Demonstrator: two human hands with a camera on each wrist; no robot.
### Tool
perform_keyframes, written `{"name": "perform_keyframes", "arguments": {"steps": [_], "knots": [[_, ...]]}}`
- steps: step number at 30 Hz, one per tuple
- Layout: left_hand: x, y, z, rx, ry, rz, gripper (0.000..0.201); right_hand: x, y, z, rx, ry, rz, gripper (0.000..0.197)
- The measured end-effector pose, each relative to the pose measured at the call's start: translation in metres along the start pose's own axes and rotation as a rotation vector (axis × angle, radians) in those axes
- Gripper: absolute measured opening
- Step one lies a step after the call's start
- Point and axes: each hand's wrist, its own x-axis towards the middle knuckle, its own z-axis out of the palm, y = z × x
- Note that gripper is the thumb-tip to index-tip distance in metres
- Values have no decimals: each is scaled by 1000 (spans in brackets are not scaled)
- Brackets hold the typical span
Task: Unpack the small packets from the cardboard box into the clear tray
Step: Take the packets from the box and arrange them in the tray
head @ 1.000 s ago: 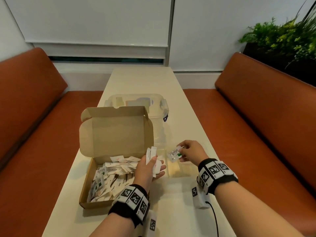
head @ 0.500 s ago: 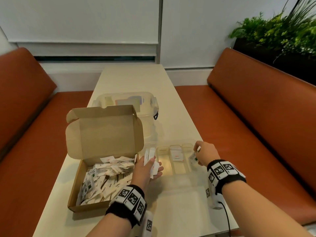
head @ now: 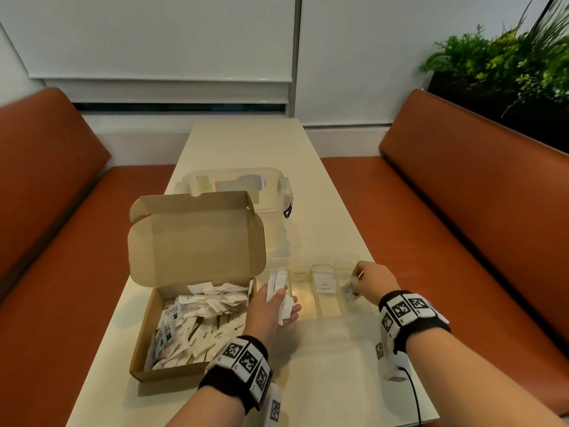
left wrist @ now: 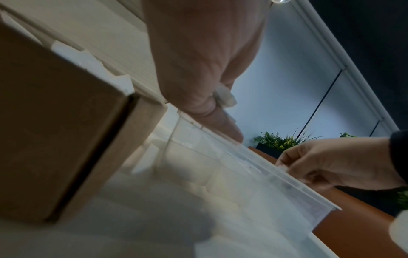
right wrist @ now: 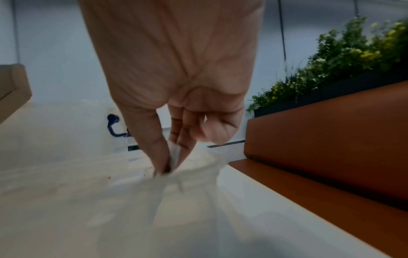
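An open cardboard box (head: 172, 306) on the table's left holds several small white packets (head: 200, 318). To its right lies the clear tray (head: 308, 306) with narrow compartments; one packet marked in red (head: 324, 285) lies in a middle compartment. My left hand (head: 271, 306) hovers between box and tray and grips a bunch of white packets (head: 277, 291). My right hand (head: 366, 282) is over the tray's rightmost compartment and pinches a single packet (head: 351, 289) between thumb and fingers, as the right wrist view shows with the packet (right wrist: 174, 157) low in the tray.
A clear lidded plastic container (head: 237, 189) stands behind the box's raised lid (head: 197, 238). Orange benches (head: 462, 211) run along both sides of the narrow table. A planter of green foliage (head: 505, 63) sits at the back right.
My right hand has carried its packet from the tray's middle to the rightmost compartment and lowered it. A packet now lies in a middle compartment. The left hand stays put with its bunch.
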Motion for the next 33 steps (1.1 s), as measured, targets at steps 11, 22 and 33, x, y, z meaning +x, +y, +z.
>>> {"name": "perform_keyframes", "arguments": {"steps": [11,22,33], "knots": [[0,2,2,30,19,-28,11,11,-11,-7,70,-43,6,28],[-2,3,1,40,5,-13,11,7,-15,12,-267,-174,-22,29],[-6,1,1,81,-11,12,12,1,-15,14,-365,-267,-131,42]]}}
